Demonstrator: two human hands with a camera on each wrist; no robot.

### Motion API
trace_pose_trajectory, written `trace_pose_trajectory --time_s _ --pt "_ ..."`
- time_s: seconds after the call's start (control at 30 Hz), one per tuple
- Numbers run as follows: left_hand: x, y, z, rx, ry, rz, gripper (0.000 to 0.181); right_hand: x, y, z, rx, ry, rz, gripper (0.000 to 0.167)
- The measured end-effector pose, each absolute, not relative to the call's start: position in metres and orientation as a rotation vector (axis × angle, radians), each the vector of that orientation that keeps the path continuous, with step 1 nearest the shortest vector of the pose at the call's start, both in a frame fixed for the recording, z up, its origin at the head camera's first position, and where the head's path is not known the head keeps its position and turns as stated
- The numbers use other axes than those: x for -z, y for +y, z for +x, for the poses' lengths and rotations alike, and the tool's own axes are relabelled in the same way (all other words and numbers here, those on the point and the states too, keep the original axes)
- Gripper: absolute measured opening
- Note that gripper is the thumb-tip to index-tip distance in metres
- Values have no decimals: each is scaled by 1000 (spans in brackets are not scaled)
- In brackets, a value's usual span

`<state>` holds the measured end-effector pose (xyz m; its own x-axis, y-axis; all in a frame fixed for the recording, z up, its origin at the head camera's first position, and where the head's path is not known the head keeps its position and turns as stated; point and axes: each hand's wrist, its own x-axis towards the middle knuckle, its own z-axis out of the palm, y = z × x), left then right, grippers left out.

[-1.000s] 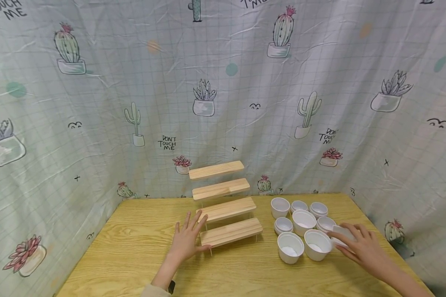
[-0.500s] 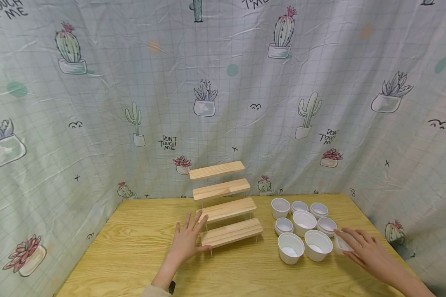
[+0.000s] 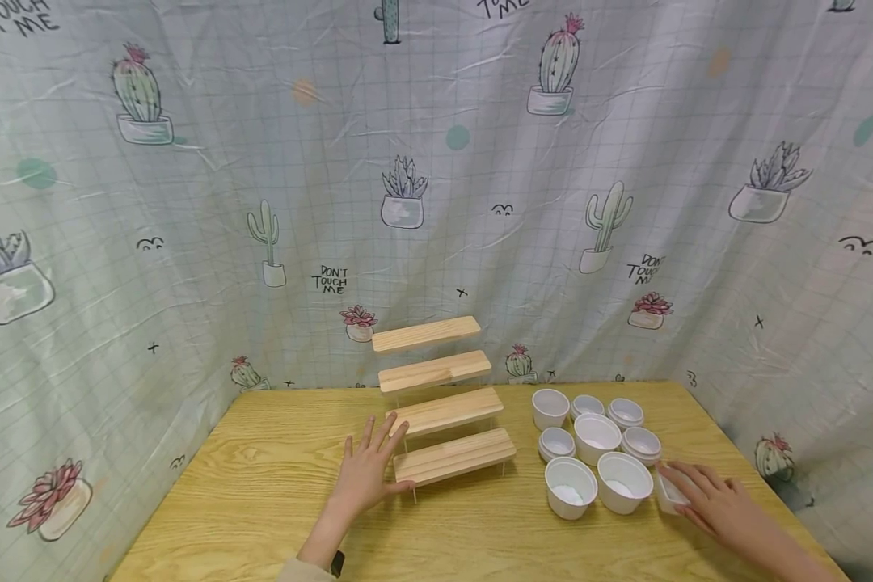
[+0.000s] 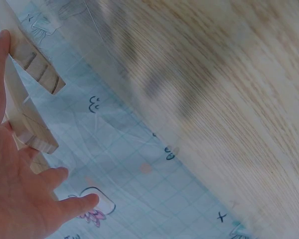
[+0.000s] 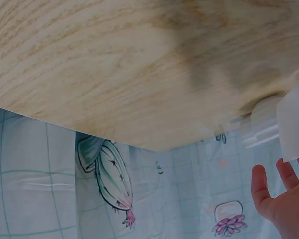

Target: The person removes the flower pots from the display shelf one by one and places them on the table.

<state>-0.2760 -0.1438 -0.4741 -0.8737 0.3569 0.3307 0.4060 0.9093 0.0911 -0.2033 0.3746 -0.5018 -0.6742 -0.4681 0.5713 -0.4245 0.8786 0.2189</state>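
My left hand (image 3: pixel 364 475) rests with spread fingers against the left end of a four-step wooden shelf stand (image 3: pixel 453 457). In the left wrist view its thumb touches one board's edge, and other fingers lie near the boards' ends. At the right, my right hand (image 3: pixel 714 503) holds a small white tub (image 3: pixel 671 495) that stands on the table; the hand hides much of it. The right wrist view shows this white tub (image 5: pixel 295 122) at the edge, with fingers behind it. Beside it stands a white plastic cup (image 3: pixel 624 483) whose bottom looks white and grainy inside.
Several more white cups and low round tubs (image 3: pixel 557 443) crowd the right of the wooden table (image 3: pixel 276 469). One cup (image 3: pixel 571 487) stands at the group's front left. A cactus-print curtain (image 3: pixel 436 267) hangs close behind the stand and down both sides.
My right hand has lowered the white tub from a tilted hold onto the table, right of the front cup. My left hand stays at the stand.
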Motion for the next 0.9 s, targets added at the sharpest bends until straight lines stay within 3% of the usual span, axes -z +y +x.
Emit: trace_pose_trajectory --time_s 0.9 --pt "473 -143 -275 230 -2750 -574 91 511 371 -202 -70 -2647 497 52"
